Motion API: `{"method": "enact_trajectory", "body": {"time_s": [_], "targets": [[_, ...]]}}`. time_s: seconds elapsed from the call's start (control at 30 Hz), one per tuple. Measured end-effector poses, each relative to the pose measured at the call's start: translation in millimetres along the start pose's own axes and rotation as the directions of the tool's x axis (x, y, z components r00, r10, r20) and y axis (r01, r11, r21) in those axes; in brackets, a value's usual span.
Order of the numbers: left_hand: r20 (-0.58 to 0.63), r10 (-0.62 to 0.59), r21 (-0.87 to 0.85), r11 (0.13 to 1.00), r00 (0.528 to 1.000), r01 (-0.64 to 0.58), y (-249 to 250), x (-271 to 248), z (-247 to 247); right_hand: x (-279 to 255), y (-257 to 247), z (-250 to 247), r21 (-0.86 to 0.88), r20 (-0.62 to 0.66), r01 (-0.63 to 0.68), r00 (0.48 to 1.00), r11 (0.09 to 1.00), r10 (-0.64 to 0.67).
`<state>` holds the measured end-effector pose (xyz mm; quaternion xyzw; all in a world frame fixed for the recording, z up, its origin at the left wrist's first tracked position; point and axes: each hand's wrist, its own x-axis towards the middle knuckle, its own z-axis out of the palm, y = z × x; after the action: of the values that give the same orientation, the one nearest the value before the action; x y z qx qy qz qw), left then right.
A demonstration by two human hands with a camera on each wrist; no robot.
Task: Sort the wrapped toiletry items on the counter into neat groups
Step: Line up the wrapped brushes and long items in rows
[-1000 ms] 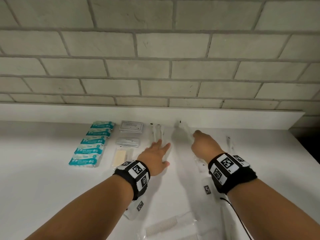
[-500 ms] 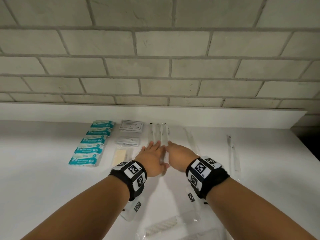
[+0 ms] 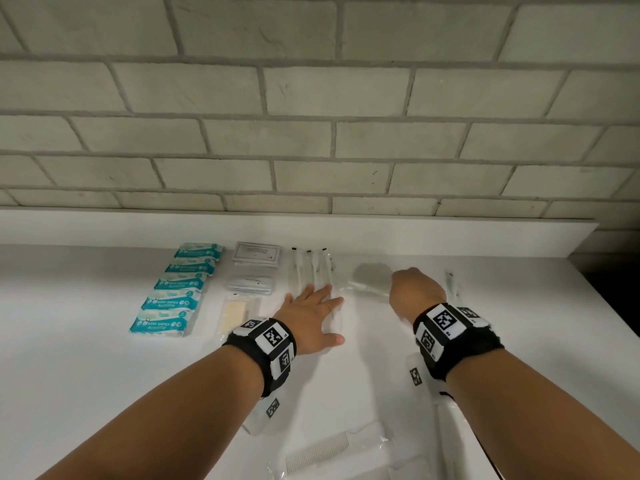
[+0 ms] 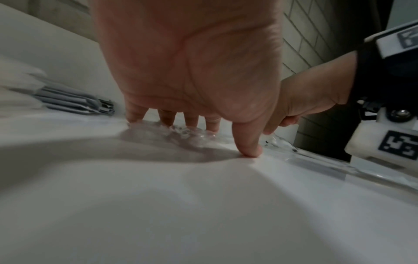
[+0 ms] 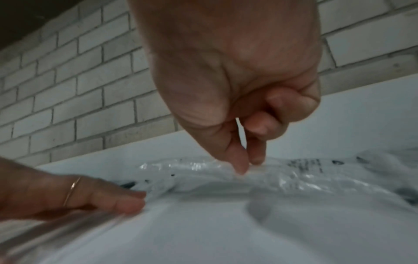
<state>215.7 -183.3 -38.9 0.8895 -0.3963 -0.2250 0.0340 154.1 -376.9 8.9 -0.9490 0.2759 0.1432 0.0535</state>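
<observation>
My left hand [image 3: 313, 311] lies flat with spread fingers on the near ends of three clear-wrapped toothbrushes [image 3: 310, 268], side by side at the back of the white counter [image 3: 86, 358]. In the left wrist view its fingertips [image 4: 191, 123] press the crinkled wrap. Right of them, my right hand [image 3: 403, 289] is curled over another clear-wrapped long item [image 3: 367, 287]. The right wrist view shows its thumb and forefinger [image 5: 241, 166] pinching that clear wrapper [image 5: 294, 176].
A column of teal wipe packs [image 3: 173, 289] sits at the left, then grey sachets [image 3: 256, 252] and a beige wrapped piece [image 3: 235, 315]. A thin wrapped item [image 3: 453, 285] lies far right. Wrapped combs [image 3: 325, 452] lie near the front. A brick wall [image 3: 311, 133] backs the counter.
My right hand has moved right, away from the left hand and the toothbrush group, and now pinches the clear-wrapped item lying there. The left hand stays flat on the toothbrushes.
</observation>
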Motion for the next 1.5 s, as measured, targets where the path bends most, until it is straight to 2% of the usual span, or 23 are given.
{"method": "enact_trajectory", "body": {"time_s": [0.1,0.17,0.23,0.4,0.53,0.67,0.73,0.87,1.0,1.03,1.1,1.2,1.3,1.4,1.47,1.5], "targets": [[-0.003,0.007,-0.017,1.000,1.000,-0.007,-3,0,0,-1,6,-5,-0.024,-0.196,0.165,0.966,0.986,-0.166],[-0.008,0.018,-0.024,1.000,1.000,-0.018,-4,0,0,-2,11,1,0.016,-0.193,0.315,0.932,0.949,-0.306],[-0.015,0.044,-0.020,0.999,0.999,-0.045,-5,0,1,-3,13,9,0.092,-0.132,0.391,0.916,0.916,-0.378],[-0.026,0.102,0.007,0.995,0.994,-0.102,-8,-3,6,-2,13,21,0.122,-0.109,0.245,0.966,0.962,-0.233],[-0.026,0.106,0.016,0.994,0.994,-0.106,-8,-3,6,-6,-1,23,0.106,-0.020,0.198,0.980,0.974,-0.197],[-0.013,0.105,0.022,0.994,0.994,-0.105,-6,-3,5,1,-12,25,0.235,0.015,0.041,0.999,0.971,-0.046],[-0.012,0.106,0.021,0.994,0.994,-0.106,-6,-3,5,0,-15,25,0.251,-0.012,0.011,1.000,0.968,-0.009],[-0.018,0.110,0.004,0.994,0.994,-0.110,-8,-3,6,-1,-22,22,0.228,-0.057,0.067,0.997,0.971,-0.055],[-0.017,0.111,0.000,0.994,0.994,-0.111,-7,-4,5,4,-25,14,0.491,0.001,0.043,0.999,0.870,-0.049],[-0.014,0.111,-0.001,0.994,0.994,-0.111,-7,-4,5,4,-25,13,0.511,0.022,0.021,0.999,0.859,-0.037],[-0.009,0.111,0.000,0.994,0.994,-0.111,-6,-5,5,3,-25,12,0.447,0.030,0.032,0.998,0.894,-0.051],[-0.011,0.108,-0.005,0.994,0.994,-0.108,-6,-5,4,-1,-29,20,0.273,0.010,0.166,0.985,0.948,-0.175],[-0.017,0.099,-0.007,0.995,0.995,-0.099,-3,-5,3,-1,-31,30,0.183,0.004,0.285,0.957,0.941,-0.291],[-0.027,0.088,0.002,0.996,0.996,-0.088,-2,-5,2,-2,-23,29,0.182,0.007,0.344,0.936,0.921,-0.351],[-0.039,0.099,0.015,0.995,0.994,-0.098,-1,-4,1,-3,-11,24,0.196,-0.006,0.306,0.950,0.931,-0.311],[-0.043,0.113,0.027,0.993,0.993,-0.112,0,-4,1,-2,-3,21,0.193,-0.040,0.240,0.971,0.952,-0.236]]}}
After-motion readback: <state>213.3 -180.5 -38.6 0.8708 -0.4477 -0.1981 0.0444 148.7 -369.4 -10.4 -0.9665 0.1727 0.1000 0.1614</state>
